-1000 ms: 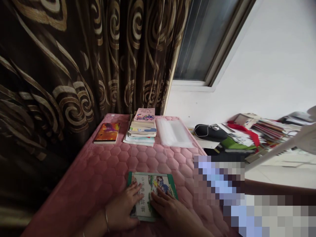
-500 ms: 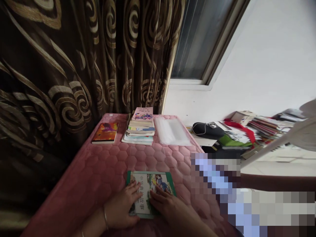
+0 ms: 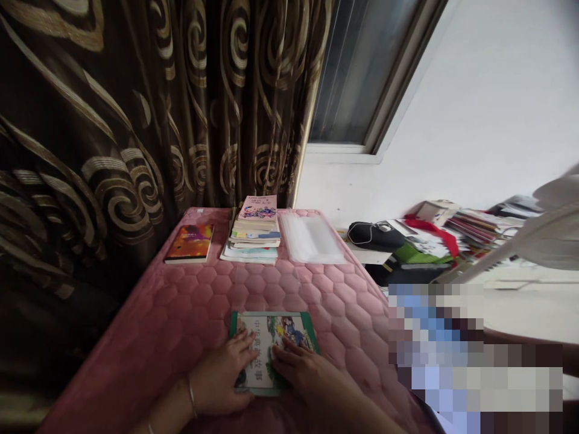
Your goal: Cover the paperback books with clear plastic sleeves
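Observation:
A book (image 3: 263, 325) with a green-edged, illustrated cover lies flat on the pink quilted surface (image 3: 190, 337), close in front of me. My left hand (image 3: 226, 371), with a thin bangle at the wrist, rests on the left part of its cover, fingers spread. On the right part of the cover lies my right hand (image 3: 301, 367), its fingers stretched out flat. Both palms hide the lower corners of the book. Neither hand is gripping it.
Farther back are an orange book (image 3: 189, 243), a stack of books (image 3: 251, 235) and clear plastic sleeves (image 3: 312, 238). A patterned curtain (image 3: 217, 108) hangs on the left. On the right, a cluttered desk (image 3: 488, 283), a white fan (image 3: 561, 217) and a blurred-out person (image 3: 447, 361) appear.
The blurred person at the right has shifted a little to the right and away from the quilted surface. My hands stay spread on the book; the whole view has moved slightly.

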`<state>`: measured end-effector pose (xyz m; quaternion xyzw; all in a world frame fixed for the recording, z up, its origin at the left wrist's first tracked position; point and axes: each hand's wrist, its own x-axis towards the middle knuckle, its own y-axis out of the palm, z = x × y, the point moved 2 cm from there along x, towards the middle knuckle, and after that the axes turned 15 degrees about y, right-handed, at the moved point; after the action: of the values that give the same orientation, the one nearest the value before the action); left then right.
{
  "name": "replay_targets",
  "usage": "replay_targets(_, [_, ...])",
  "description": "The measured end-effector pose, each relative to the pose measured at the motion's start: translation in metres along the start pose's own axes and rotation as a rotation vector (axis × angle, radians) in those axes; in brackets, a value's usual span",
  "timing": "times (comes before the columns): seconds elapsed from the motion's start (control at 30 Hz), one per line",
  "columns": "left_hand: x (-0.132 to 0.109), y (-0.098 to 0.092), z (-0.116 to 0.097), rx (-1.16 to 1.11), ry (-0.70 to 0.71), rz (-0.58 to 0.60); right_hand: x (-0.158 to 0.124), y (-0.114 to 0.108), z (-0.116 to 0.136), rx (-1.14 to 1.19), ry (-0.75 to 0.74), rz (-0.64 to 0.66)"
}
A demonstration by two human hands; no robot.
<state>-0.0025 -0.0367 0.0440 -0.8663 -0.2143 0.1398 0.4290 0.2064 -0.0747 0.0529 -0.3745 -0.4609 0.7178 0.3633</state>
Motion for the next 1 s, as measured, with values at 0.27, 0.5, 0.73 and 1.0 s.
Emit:
replay_targets(0.27, [0.0, -0.001, -0.002, 0.005, -0.032, 0.033, -0.002, 0.005, -0.002, 0.071, 0.008, -0.039])
replay_targets(0.5, [-0.002, 0.001, -0.004, 0.016, -0.062, 0.018, -0.004, 0.009, -0.003, 0.11, 0.033, -0.009])
replay_targets(0.73, [0.0, -0.002, -0.008, 0.043, -0.061, 0.029, -0.003, 0.002, 0.002, 0.078, 0.024, -0.033])
replay_targets(1.0, [0.0, -0.01, -0.005, 0.04, -0.007, -0.028, -0.006, -0.01, 0.004, 0.184, -0.093, -0.043])
